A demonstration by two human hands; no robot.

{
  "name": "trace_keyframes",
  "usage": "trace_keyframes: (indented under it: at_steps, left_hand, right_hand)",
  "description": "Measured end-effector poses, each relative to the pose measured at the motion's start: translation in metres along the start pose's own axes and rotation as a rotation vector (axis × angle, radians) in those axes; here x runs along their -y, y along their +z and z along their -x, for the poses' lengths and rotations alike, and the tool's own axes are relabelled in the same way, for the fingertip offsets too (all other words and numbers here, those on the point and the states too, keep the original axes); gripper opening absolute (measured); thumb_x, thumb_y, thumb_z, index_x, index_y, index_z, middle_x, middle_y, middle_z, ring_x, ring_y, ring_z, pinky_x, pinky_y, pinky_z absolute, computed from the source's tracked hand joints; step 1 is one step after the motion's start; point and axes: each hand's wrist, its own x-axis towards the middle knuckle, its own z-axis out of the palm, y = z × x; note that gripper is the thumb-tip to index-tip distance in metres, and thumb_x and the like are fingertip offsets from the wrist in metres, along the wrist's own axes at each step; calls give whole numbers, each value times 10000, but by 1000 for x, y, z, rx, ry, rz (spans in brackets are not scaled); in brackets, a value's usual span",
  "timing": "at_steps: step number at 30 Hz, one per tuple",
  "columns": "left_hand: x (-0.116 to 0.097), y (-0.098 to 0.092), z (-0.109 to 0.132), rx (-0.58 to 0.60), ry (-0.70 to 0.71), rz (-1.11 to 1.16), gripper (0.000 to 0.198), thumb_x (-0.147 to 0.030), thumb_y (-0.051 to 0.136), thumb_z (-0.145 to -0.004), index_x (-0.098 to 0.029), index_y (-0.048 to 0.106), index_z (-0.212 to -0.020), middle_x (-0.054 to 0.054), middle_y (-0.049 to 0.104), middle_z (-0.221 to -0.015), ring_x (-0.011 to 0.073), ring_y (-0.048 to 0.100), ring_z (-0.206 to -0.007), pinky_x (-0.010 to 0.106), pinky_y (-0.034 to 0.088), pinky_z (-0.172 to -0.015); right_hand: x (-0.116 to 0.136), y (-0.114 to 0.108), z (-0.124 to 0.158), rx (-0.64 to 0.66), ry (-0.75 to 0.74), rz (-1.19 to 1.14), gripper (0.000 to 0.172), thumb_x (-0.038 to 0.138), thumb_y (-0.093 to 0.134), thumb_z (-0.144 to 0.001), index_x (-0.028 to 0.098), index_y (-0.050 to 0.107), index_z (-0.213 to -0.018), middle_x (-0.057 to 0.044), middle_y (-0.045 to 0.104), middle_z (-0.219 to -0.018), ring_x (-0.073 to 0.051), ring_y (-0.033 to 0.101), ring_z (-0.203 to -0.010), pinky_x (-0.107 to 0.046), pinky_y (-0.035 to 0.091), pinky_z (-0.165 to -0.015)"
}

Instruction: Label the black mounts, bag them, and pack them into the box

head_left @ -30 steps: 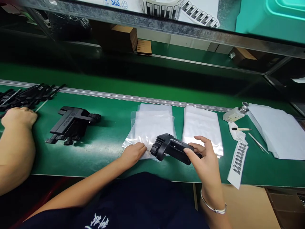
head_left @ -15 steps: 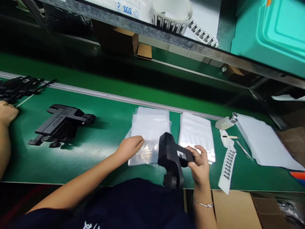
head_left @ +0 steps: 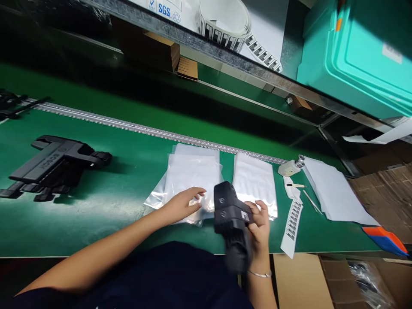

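Note:
In my right hand point(head_left: 259, 221) is a black plastic bracket point(head_left: 230, 214), gripped at its right end near a small white label. Its dark knob end hangs down, blurred by motion. My left hand point(head_left: 183, 206) is open, thumb and fingers apart, over a pile of clear plastic bags point(head_left: 193, 171); whether it touches the top bag I cannot tell. A second stack of clear bags point(head_left: 254, 180) lies just behind my right hand. At the left, a group of similar black brackets point(head_left: 54, 163) rests on the green table, BOSCH lettering on the top one.
On the right lie a strip of labels point(head_left: 292, 223), tweezers point(head_left: 312, 201), a small bottle point(head_left: 291, 167) and white sheets point(head_left: 337, 189). A metal shelf point(head_left: 225, 56) overhead holds a label roll point(head_left: 225, 25) and a teal bin point(head_left: 354, 60). More black parts point(head_left: 16, 105) lie far left.
My left hand has opened from closed fingers and shifted slightly right. The bracket in my right hand has turned, showing its screw holes. The view has swung right; another person's hand at the left is gone from view.

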Motion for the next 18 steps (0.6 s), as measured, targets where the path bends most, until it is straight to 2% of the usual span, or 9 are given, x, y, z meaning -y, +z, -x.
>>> trace_keyframes:
  at_steps: [3, 5, 7, 11, 15, 18]
  left_hand:
    - [-12, -3, 6, 48, 108, 483, 623, -528, 466, -902, -162, 393, -1401, 134, 595, -1271, 270, 557, -1171, 393, 434, -997]
    - [-17, -2, 8, 17, 112, 614, 772, -623, 538, -850, -145, 362, -1429, 150, 550, -1332, 304, 508, -1232, 399, 413, -1023]
    - [-19, -1, 9, -25, 74, 658, 824, -629, 620, -799, -151, 378, -1425, 146, 526, -1358, 318, 486, -1250, 395, 404, -1030]
    - [-21, -3, 12, -21, 10, 665, 762, -578, 632, -817, -177, 394, -1420, 127, 547, -1328, 303, 522, -1196, 389, 434, -986]
    - [-23, -5, 13, -30, 1, 620, 754, -555, 630, -825, -173, 382, -1425, 123, 560, -1310, 292, 543, -1163, 373, 459, -950]
    - [-21, -7, 13, -44, -9, 591, 790, -577, 606, -833, -163, 346, -1454, 135, 539, -1347, 305, 518, -1207, 376, 456, -966]
  right_hand:
    - [16, 1, 0, 28, -184, 139, 473, 343, 668, -845, 285, 408, -1235, -97, 669, -1099, -256, 668, -1019, -484, 533, -882]
    - [25, 5, -1, 90, -332, 312, 512, 227, 693, -826, 299, 417, -1251, -85, 664, -1132, -255, 655, -1053, -545, 476, -968]
    - [30, 8, -4, 151, -439, 419, 526, 185, 668, -842, 322, 411, -1280, -78, 654, -1149, -251, 653, -1052, -572, 460, -979]
    - [30, 7, -9, 243, -534, 541, 509, 124, 609, -867, 388, 488, -1286, -74, 594, -1228, -240, 614, -1094, -556, 480, -956]
    - [26, 5, -14, 312, -562, 641, 496, 87, 569, -879, 421, 574, -1246, -62, 567, -1219, -233, 586, -1108, -587, 443, -995]
    - [27, 5, -15, 307, -542, 615, 466, 112, 560, -891, 406, 584, -1251, -68, 574, -1204, -236, 592, -1085, -579, 449, -993]
